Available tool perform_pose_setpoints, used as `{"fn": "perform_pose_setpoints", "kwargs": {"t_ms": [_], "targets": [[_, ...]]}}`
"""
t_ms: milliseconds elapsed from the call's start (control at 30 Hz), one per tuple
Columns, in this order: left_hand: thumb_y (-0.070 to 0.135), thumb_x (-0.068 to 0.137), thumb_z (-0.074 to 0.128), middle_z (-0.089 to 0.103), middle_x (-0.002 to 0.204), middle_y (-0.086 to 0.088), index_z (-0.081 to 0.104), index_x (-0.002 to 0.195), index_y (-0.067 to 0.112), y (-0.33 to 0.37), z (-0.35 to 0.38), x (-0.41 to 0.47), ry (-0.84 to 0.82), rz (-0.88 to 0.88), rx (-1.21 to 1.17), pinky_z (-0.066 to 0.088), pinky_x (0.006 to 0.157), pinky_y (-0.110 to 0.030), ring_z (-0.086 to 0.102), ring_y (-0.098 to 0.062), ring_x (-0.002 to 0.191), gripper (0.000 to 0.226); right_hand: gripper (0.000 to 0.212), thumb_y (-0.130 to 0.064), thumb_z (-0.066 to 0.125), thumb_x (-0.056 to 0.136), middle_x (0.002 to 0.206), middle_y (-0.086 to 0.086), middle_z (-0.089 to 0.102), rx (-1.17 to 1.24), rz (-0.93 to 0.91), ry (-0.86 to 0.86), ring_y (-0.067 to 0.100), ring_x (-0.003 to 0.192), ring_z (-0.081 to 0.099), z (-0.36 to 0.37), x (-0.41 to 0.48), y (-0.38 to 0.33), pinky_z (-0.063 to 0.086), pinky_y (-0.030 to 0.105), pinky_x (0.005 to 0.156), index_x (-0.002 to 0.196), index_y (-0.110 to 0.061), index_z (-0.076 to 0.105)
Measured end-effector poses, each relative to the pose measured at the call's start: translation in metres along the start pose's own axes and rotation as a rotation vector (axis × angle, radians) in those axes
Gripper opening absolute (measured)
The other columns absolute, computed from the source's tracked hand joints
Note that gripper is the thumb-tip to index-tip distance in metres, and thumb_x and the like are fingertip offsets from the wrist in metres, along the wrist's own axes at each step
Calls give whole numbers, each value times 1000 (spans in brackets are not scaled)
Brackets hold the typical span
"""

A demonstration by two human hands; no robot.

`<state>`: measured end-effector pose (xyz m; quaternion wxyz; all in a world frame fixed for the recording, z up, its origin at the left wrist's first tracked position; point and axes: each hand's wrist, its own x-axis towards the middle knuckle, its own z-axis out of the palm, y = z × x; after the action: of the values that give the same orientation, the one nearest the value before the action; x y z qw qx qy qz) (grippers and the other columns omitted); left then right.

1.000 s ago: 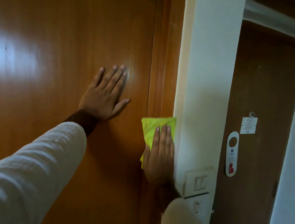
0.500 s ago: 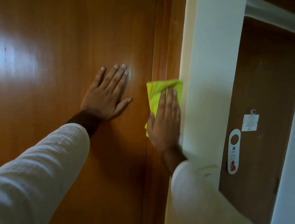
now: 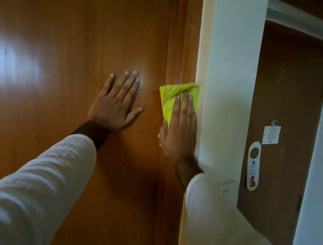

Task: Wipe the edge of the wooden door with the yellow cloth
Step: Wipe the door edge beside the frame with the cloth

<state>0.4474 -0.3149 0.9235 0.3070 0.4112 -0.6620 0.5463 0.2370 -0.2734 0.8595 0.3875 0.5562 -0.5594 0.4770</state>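
Glossy wooden door (image 3: 65,55) fills the view, and on its right edge the right hand (image 3: 179,131) lies flat, fingers straight and together, pressing the yellow cloth (image 3: 170,97), which shows above the fingertips and beside the thumb. Just left of it the left hand (image 3: 115,108) rests spread and empty on the door face. Right of it stands a white wall (image 3: 230,89), then a second door (image 3: 286,113).

The right hand (image 3: 180,131) hides half the yellow cloth (image 3: 170,100).
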Motion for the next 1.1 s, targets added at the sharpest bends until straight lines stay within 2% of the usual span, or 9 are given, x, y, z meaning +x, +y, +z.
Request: {"fn": "perform_pose_setpoints", "kwargs": {"t_ms": [333,400,500,667,767,867,933,1000,1100], "targets": [[66,103,19,11,175,-13,9,165,8,-1,-8,2,-71,-7,-80,12,131,-54,11,-28,163,86,74,-37,45,99,170,12,11,-27,4,-38,29,159,6,8,-28,4,17,46,128,161,-10,16],[68,102,15,16,174,-12,17,164,8,2,-14,3,-70,-46,-198,13,131,-54,14,-28,163,86,75,-37,45,98,170,12,11,-24,7,-40,29,159,6,8,-29,4,17,46,128,161,-10,15],[67,102,21,30,169,-11,35,159,10,14,-28,4,-33,-106,-594,22,128,-47,24,-28,158,82,76,-38,47,97,170,11,11,-21,9,-41,29,159,5,7,-29,4,14,45,128,161,-10,16],[55,95,60,66,136,-3,63,139,17,45,-48,9,-70,-146,-1077,52,100,-26,62,-13,120,58,80,-45,45,96,171,10,8,7,11,-60,27,159,2,7,-29,6,12,43,129,161,-11,14],[41,95,69,77,111,-2,68,132,16,54,-45,21,-198,-274,-1300,64,89,-38,75,-15,99,44,85,-48,46,94,171,10,5,17,0,-67,26,159,0,6,-31,4,14,45,128,161,-10,12],[25,96,71,75,89,-3,70,121,9,56,-38,32,-288,-408,-1487,66,82,-48,78,-29,90,30,93,-54,49,89,171,13,6,37,-20,-64,28,159,1,5,-31,6,15,47,127,161,-7,13],[16,95,72,72,87,4,70,107,18,59,-38,35,-338,-432,-1529,67,80,-43,77,-23,88,12,98,-59,51,87,171,14,6,64,-39,-81,29,159,0,3,-30,7,14,48,127,161,-6,14],[15,95,72,70,85,7,68,98,26,63,-43,35,-361,-433,-1524,67,76,-33,75,-13,81,12,100,-63,49,88,171,13,0,105,-53,-121,28,159,-4,-3,-30,9,12,48,128,161,-7,9],[13,95,72,69,81,3,68,101,17,70,-56,30,-321,-485,-1548,65,68,-25,72,-8,71,8,87,-56,42,97,171,9,-4,200,-69,-170,25,159,-8,-16,-28,11,14,48,128,162,-10,5]]}}
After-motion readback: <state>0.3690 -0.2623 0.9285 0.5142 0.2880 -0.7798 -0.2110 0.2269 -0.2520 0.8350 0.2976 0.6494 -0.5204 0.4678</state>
